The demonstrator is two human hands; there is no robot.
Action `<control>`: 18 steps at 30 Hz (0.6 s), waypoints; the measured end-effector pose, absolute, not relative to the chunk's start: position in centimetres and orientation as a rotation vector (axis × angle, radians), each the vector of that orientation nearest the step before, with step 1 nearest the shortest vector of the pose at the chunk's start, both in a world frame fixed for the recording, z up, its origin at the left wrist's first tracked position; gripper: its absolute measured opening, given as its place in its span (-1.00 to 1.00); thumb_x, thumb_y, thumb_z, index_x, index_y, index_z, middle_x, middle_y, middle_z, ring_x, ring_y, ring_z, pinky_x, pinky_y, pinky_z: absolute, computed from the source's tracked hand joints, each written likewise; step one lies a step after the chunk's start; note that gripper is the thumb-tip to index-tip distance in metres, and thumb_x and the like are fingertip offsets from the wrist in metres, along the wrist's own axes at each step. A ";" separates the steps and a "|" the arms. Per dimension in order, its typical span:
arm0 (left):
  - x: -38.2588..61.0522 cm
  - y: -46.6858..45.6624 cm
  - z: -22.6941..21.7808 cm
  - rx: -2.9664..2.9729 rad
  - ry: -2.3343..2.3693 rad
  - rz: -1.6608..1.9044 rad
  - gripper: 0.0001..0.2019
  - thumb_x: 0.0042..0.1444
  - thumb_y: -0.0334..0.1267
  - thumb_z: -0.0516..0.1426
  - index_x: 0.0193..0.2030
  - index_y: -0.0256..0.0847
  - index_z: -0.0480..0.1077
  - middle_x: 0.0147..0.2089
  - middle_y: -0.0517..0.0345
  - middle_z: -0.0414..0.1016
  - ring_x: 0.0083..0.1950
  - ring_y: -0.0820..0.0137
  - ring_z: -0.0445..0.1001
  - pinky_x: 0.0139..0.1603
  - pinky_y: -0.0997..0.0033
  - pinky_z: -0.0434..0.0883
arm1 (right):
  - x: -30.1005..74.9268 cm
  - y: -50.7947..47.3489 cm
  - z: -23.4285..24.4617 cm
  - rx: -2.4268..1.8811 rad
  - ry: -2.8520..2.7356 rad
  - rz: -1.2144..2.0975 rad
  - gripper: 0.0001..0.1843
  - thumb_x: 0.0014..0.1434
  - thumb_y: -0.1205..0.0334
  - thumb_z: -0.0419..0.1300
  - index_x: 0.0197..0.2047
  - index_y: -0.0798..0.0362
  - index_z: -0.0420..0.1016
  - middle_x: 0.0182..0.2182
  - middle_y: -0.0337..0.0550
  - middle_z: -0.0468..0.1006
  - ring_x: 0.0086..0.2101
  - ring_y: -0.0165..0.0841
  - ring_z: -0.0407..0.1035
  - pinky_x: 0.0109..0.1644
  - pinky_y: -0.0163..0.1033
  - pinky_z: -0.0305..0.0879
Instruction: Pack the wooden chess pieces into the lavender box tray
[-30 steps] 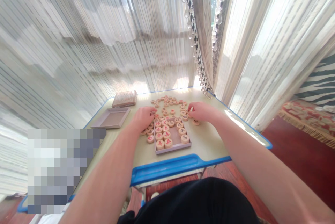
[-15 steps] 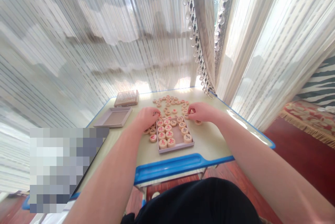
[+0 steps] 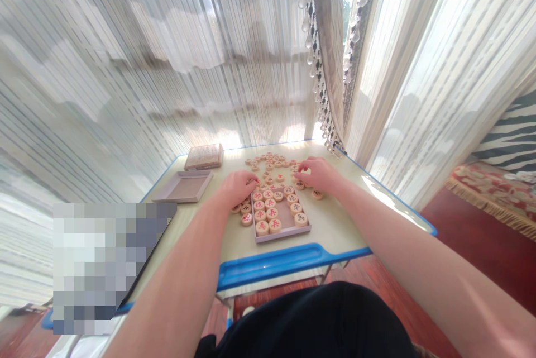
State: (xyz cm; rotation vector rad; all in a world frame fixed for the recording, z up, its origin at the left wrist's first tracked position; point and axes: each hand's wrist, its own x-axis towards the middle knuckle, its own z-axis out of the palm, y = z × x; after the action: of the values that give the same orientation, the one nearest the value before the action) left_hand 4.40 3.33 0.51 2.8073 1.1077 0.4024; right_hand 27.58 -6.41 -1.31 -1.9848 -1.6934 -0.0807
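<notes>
My left hand (image 3: 240, 185) is closed at the far left corner of a shallow box tray (image 3: 285, 234), with a Chinese chess piece partly visible at its fingertips. Round wooden pieces lie in the tray: red-marked ones such as a red soldier piece (image 3: 274, 225) on the left, black-marked ones such as a black horse piece (image 3: 300, 219) down the right. Bare tray floor shows between them. Beyond the tray's right side, my right hand (image 3: 317, 172) reaches over loose pieces, thumb and index finger apart. A loose piece (image 3: 299, 185) lies just below its fingers.
More loose pieces (image 3: 270, 166) are scattered toward the table's far side. At the left lie an empty box lid (image 3: 184, 200) and a closed flat box (image 3: 204, 156). A blurred-out dark device (image 3: 121, 252) sits at the near left. A blue rim (image 3: 272, 268) edges the table.
My right hand has moved slightly farther away and left, and its fingers have opened from a pinch. My left hand stays almost in place. Pieces in the tray look unchanged.
</notes>
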 end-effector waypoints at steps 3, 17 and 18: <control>4.5 3.4 0.5 2.805 1.151 0.406 -0.68 0.07 -0.20 -0.03 -0.14 -0.14 0.50 -0.10 0.12 0.53 -0.09 0.29 0.45 -0.06 0.40 0.35 | 27.6 -5.9 -1.7 -2.008 -1.664 -0.100 -0.73 -0.02 -0.01 0.18 -0.40 0.01 0.52 -0.39 -0.13 0.44 -0.27 -0.25 0.30 -0.17 -0.18 0.23; 4.5 4.5 -0.7 2.665 1.316 0.606 -0.61 0.13 -0.28 -0.09 0.09 -0.14 0.29 0.01 0.11 0.47 0.03 0.28 0.41 0.05 0.35 0.31 | 28.3 -4.7 -2.9 -1.919 -1.674 -0.080 -0.63 0.12 0.15 0.04 -0.03 -0.01 0.48 -0.03 -0.10 0.43 0.00 -0.19 0.21 0.11 -0.13 0.09; 4.4 4.5 -0.7 2.666 1.321 0.614 -0.61 0.13 -0.30 -0.10 0.10 -0.14 0.28 0.02 0.12 0.46 0.03 0.29 0.40 0.07 0.36 0.30 | 28.3 -4.5 -3.0 -1.919 -1.698 -0.064 -0.63 0.14 0.14 0.02 -0.04 -0.01 0.48 -0.01 -0.12 0.43 0.01 -0.19 0.21 0.13 -0.12 0.07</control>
State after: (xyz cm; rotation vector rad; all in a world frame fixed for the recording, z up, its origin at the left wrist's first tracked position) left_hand 4.41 4.52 -0.74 2.6660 1.3208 0.6142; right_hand 28.33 -4.47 -2.96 -1.9192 -1.6983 -0.0635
